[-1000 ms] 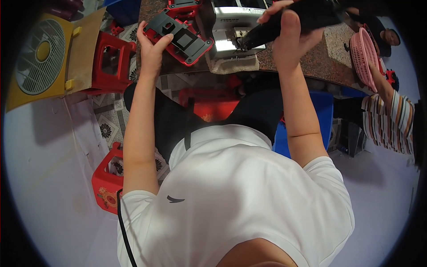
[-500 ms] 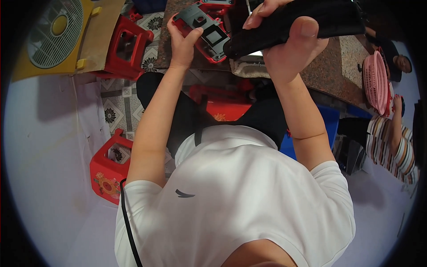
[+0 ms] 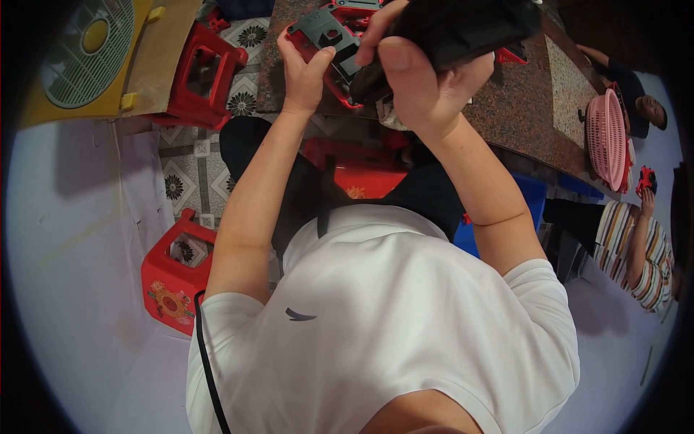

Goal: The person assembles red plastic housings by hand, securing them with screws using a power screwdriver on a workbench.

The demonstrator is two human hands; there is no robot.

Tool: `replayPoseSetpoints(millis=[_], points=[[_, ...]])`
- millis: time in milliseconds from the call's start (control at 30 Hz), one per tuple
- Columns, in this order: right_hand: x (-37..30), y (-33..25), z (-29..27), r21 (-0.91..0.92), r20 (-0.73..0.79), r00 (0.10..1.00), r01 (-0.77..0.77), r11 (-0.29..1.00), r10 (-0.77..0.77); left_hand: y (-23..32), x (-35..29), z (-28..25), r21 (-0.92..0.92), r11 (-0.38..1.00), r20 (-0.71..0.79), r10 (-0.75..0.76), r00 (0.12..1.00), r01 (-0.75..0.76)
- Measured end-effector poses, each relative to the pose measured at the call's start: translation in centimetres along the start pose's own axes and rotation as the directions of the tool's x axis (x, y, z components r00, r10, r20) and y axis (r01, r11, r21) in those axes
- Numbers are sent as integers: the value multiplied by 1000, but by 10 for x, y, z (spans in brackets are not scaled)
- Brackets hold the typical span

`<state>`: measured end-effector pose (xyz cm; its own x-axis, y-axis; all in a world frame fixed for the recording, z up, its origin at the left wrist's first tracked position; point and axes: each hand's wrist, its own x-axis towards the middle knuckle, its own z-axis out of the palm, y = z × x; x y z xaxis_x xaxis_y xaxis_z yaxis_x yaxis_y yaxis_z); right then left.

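Note:
A red and grey plastic housing (image 3: pixel 312 30), with square openings in its grey face, is gripped along its left edge by my left hand (image 3: pixel 303 81). The thumb of that hand lies on the grey face. My right hand (image 3: pixel 434 90) is wrapped round a thick black power tool (image 3: pixel 470 27), which looks like a cordless screwdriver. Its narrow end reaches over the lower right part of the housing. Whether the tip touches the housing I cannot tell, as my fingers and the tool's body cover much of that side.
More red and grey parts lie behind the housing on the speckled stone table (image 3: pixel 510 108). A pink basket (image 3: pixel 606 137) sits at the right, near two other people. Red stools (image 3: pixel 177 286) and a yellow fan (image 3: pixel 94 43) stand at the left.
My right hand has brought the black power screwdriver leftward, so its narrow end now overlaps the housing. My left hand and the housing have shifted slightly to the right.

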<state>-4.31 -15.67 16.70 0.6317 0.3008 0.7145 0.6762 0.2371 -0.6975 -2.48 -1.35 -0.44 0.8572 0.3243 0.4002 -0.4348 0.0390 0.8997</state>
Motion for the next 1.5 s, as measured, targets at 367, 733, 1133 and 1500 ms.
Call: replayPoseSetpoints(millis=[367,733,1133,1500], points=[[19,-40,-53,-27,-316,948,-38,999,28,6,6,-5,-94,975,19,-202,979,203],[-26,4,-96,-228,-161,976,109,968,-148,18,-1,10,-39,964,24,-262,965,263],[65,12,-57,-60,-217,964,142,988,-152,23,-5,6,-81,960,20,-269,963,270],[96,78,5,-20,-318,924,215,976,-210,30,-4,6,-30,944,-3,-329,944,329]])
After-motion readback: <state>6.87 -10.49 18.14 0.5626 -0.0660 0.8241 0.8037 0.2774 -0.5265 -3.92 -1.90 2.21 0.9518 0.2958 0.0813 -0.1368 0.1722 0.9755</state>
